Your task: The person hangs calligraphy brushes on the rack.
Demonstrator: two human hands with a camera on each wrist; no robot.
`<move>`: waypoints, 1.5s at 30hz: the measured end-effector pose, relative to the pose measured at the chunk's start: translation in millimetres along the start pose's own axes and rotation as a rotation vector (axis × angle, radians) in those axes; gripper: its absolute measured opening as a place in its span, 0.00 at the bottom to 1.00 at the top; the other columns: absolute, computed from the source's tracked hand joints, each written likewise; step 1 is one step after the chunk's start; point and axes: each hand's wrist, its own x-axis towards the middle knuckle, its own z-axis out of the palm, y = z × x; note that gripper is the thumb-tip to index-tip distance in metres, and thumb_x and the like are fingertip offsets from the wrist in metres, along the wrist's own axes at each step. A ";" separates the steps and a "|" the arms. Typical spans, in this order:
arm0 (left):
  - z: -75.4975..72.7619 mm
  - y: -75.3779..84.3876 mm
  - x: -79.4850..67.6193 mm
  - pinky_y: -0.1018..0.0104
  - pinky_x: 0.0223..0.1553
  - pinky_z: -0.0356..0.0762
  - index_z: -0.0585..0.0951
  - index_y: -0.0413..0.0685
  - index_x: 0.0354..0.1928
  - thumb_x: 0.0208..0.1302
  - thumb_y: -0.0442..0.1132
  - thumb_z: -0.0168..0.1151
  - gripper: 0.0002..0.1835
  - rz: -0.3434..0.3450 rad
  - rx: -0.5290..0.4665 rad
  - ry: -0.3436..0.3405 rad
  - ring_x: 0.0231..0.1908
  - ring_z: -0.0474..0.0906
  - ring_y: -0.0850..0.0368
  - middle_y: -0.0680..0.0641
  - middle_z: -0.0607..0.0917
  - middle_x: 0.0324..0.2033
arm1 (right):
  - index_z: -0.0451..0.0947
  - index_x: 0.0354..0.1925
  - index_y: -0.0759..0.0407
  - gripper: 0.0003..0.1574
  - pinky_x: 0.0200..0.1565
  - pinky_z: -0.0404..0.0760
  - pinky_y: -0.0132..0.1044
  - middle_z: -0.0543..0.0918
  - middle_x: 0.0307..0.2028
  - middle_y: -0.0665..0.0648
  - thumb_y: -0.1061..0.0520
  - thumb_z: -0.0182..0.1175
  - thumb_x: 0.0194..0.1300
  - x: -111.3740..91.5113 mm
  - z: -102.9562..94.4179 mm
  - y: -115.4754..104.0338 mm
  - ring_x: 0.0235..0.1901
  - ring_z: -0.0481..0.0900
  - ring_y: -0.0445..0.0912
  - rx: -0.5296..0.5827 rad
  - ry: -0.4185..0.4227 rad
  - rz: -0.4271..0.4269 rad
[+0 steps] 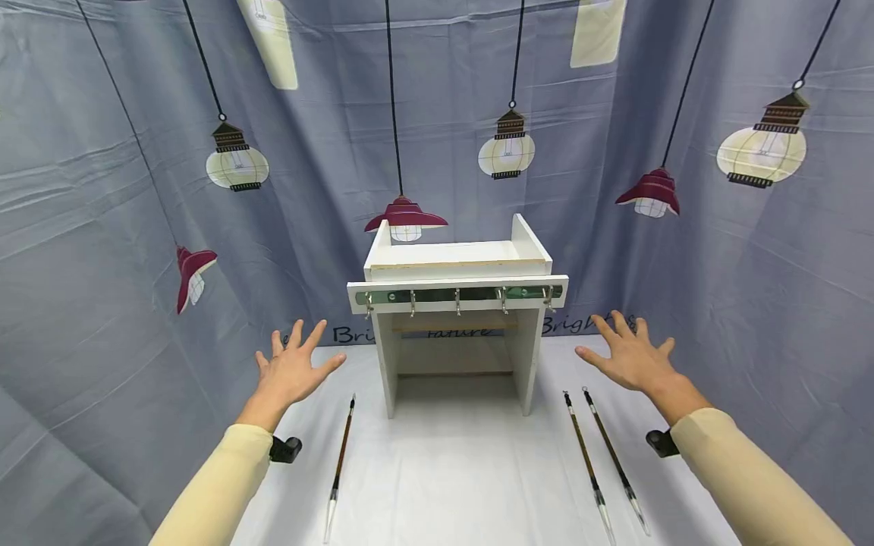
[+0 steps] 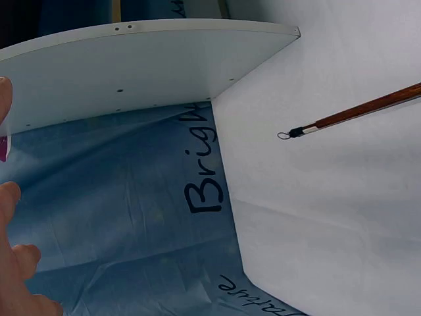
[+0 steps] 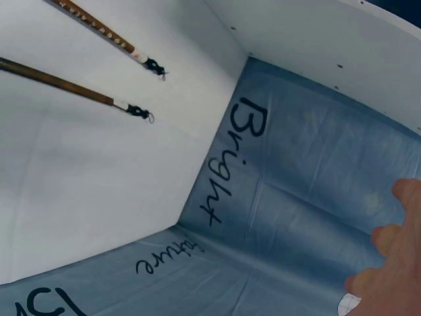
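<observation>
My left hand [image 1: 292, 373] is raised with its fingers spread, left of a white wooden rack [image 1: 391, 356] and holding nothing. On the other side, my right hand [image 1: 631, 360] is held up the same way, fingers apart and nothing in it. A writing brush [image 1: 344, 440] with a brown handle and a clear cap lies on the table near the left hand. Two more brushes, one brown [image 1: 583, 447] and one darker [image 1: 610, 446], lie side by side near the right hand. Each brush has a small hanging loop at its far end.
Across the rack's front runs a rail [image 1: 457, 295] with several metal hooks. Its top holds an open tray-like shelf [image 1: 457, 254]. A white cloth covers the table [image 1: 457, 478]. Blue-grey curtains [image 1: 307, 152] printed with lamps and lettering enclose the back and sides.
</observation>
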 end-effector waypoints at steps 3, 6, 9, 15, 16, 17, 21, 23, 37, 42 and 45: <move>0.8 -0.5 1.4 0.10 0.63 0.34 0.49 0.65 0.84 0.63 0.83 0.44 0.53 0.000 -0.004 -0.003 0.76 0.34 0.16 0.33 0.44 0.81 | 0.46 0.83 0.54 0.65 0.55 0.36 0.93 0.42 0.79 0.76 0.13 0.38 0.66 0.4 -0.8 1.3 0.73 0.35 0.84 0.000 0.000 0.000; 2.2 -2.0 3.3 0.10 0.63 0.33 0.49 0.66 0.84 0.62 0.83 0.44 0.54 -0.003 -0.006 -0.009 0.76 0.33 0.16 0.32 0.44 0.81 | 0.46 0.83 0.54 0.66 0.55 0.35 0.94 0.42 0.79 0.76 0.13 0.38 0.66 0.9 -3.2 1.7 0.73 0.35 0.85 0.004 -0.003 0.001; 4.1 -4.7 2.7 0.10 0.63 0.33 0.49 0.65 0.84 0.62 0.84 0.43 0.55 -0.015 0.003 -0.015 0.76 0.34 0.16 0.32 0.44 0.81 | 0.45 0.83 0.55 0.66 0.55 0.33 0.93 0.41 0.79 0.77 0.13 0.39 0.66 2.8 -4.2 0.0 0.73 0.34 0.85 0.019 -0.005 -0.004; 9.5 -8.9 -2.9 0.10 0.63 0.34 0.50 0.64 0.83 0.63 0.83 0.45 0.54 -0.023 0.017 -0.034 0.76 0.36 0.15 0.32 0.45 0.81 | 0.45 0.83 0.56 0.67 0.56 0.32 0.93 0.41 0.79 0.77 0.14 0.39 0.66 2.3 -1.9 -2.7 0.73 0.35 0.86 0.026 -0.004 -0.003; 10.7 -8.9 -3.9 0.10 0.63 0.34 0.50 0.64 0.83 0.63 0.82 0.45 0.54 -0.020 0.018 -0.035 0.75 0.36 0.15 0.32 0.45 0.81 | 0.45 0.83 0.56 0.67 0.56 0.32 0.93 0.41 0.79 0.77 0.14 0.39 0.66 1.8 -1.0 -3.1 0.73 0.35 0.86 0.024 -0.004 -0.001; 11.8 -8.9 -5.1 0.10 0.63 0.35 0.51 0.64 0.83 0.63 0.82 0.45 0.54 -0.019 0.016 -0.036 0.75 0.36 0.15 0.32 0.45 0.81 | 0.45 0.83 0.56 0.67 0.56 0.32 0.93 0.41 0.79 0.77 0.14 0.39 0.66 1.6 0.2 -2.9 0.73 0.36 0.86 0.023 -0.004 -0.002; 17.7 -8.2 -8.4 0.09 0.63 0.35 0.51 0.63 0.83 0.63 0.82 0.46 0.53 -0.024 0.002 -0.042 0.75 0.37 0.14 0.31 0.46 0.81 | 0.45 0.83 0.56 0.66 0.56 0.36 0.93 0.44 0.78 0.78 0.14 0.38 0.67 1.6 5.4 -2.1 0.73 0.39 0.85 0.031 -0.015 0.000; 21.9 -6.0 -7.9 0.10 0.63 0.36 0.51 0.63 0.83 0.63 0.81 0.47 0.53 -0.032 -0.022 -0.049 0.75 0.38 0.14 0.31 0.46 0.81 | 0.45 0.83 0.56 0.66 0.56 0.42 0.92 0.49 0.77 0.79 0.14 0.37 0.67 1.9 8.1 -1.7 0.72 0.45 0.84 0.038 -0.020 0.010; 45.9 43.9 12.6 0.34 0.68 0.70 0.60 0.48 0.81 0.73 0.60 0.58 0.42 0.034 -0.413 0.101 0.72 0.67 0.32 0.36 0.66 0.76 | 0.60 0.73 0.76 0.61 0.61 0.71 0.74 0.67 0.66 0.84 0.22 0.40 0.74 -3.6 52.4 10.5 0.64 0.67 0.79 0.122 -0.013 0.045; 52.6 55.9 17.5 0.39 0.57 0.81 0.63 0.48 0.79 0.76 0.51 0.58 0.35 0.050 -0.484 0.141 0.63 0.79 0.34 0.37 0.73 0.72 | 0.64 0.69 0.78 0.55 0.61 0.71 0.72 0.69 0.64 0.85 0.29 0.47 0.75 -10.6 73.5 14.1 0.63 0.68 0.79 0.140 -0.033 0.084; 54.8 60.4 19.5 0.40 0.55 0.82 0.62 0.51 0.80 0.77 0.47 0.58 0.34 0.054 -0.499 0.153 0.60 0.81 0.36 0.37 0.76 0.69 | 0.66 0.67 0.79 0.50 0.59 0.74 0.71 0.70 0.62 0.85 0.33 0.51 0.75 -16.7 87.0 17.9 0.61 0.70 0.79 0.164 -0.049 0.109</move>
